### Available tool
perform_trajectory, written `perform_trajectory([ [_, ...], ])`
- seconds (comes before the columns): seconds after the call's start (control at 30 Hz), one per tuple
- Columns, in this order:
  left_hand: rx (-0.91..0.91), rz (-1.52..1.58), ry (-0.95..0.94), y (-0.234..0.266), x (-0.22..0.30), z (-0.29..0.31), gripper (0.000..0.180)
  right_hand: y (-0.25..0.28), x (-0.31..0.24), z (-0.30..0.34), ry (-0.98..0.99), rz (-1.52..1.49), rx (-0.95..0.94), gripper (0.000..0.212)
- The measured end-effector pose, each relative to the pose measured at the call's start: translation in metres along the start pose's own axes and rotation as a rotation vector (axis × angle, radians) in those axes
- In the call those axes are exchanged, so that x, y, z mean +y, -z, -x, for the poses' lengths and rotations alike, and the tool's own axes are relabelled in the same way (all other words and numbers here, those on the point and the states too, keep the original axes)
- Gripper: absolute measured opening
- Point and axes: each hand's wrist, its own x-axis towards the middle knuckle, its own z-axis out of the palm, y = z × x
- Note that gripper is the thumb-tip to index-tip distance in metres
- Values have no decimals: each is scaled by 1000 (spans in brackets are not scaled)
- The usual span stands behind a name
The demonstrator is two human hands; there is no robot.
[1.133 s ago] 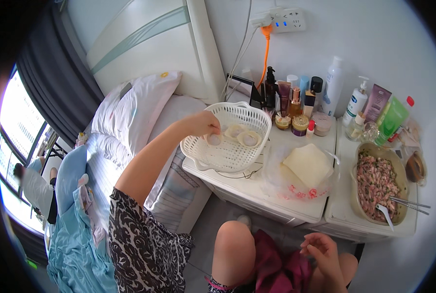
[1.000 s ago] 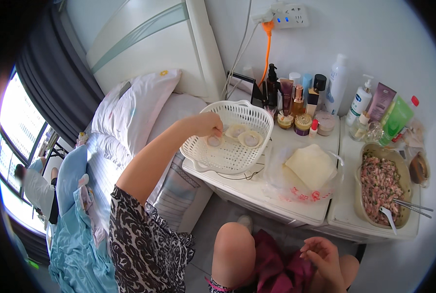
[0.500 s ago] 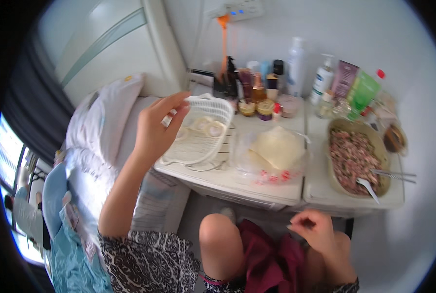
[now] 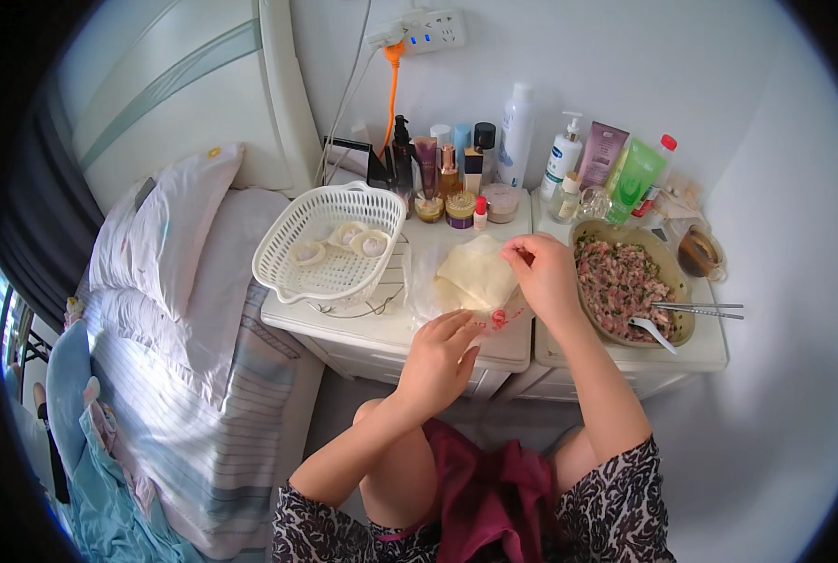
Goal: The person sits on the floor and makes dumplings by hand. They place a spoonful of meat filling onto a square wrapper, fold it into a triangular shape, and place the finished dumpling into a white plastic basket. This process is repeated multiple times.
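A stack of pale dough wrappers (image 4: 475, 272) lies on a clear plastic bag (image 4: 425, 286) with red print, on the white cabinet top. My right hand (image 4: 543, 272) is closed in a pinch at the stack's right corner. At its near left edge my left hand (image 4: 436, 361) rests with outstretched fingertips on the wrappers or bag, thumb apart. Three filled dumplings (image 4: 372, 244) sit in a white plastic basket (image 4: 278, 272) to the left. On the right a beige bowl (image 4: 685, 328) holds minced meat with green bits (image 4: 616, 281), a white spoon (image 4: 652, 330) and metal chopsticks (image 4: 710, 309).
Bottles and jars (image 4: 459, 208) line the back wall, with tubes (image 4: 637, 178) farther right. A wire rack (image 4: 381, 305) is under the basket. Beside the bowl stands a small brown-filled container (image 4: 699, 251). A bed (image 4: 203, 441) with a pillow (image 4: 161, 230) is at the left.
My left hand has come from above the basket down to the wrappers' near edge. My right hand has risen from my lap to their right corner. The view has shifted slightly.
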Motion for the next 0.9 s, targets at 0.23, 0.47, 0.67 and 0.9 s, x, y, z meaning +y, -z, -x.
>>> perform_trajectory([
  [0.23,86,63,35,13,-8,-12,21,-2,8,-22,531,523,-249,9],
  [0.47,149,78,66,6,-28,-48,23,-5,6,-41,677,784,-418,6],
  [0.67,152,-24,201,-3,-64,-80,30,-10,10,-63,252,264,-421,4],
  [0.9,43,-77,100,-15,-84,-105,29,-4,26,-71,206,194,-494,7],
])
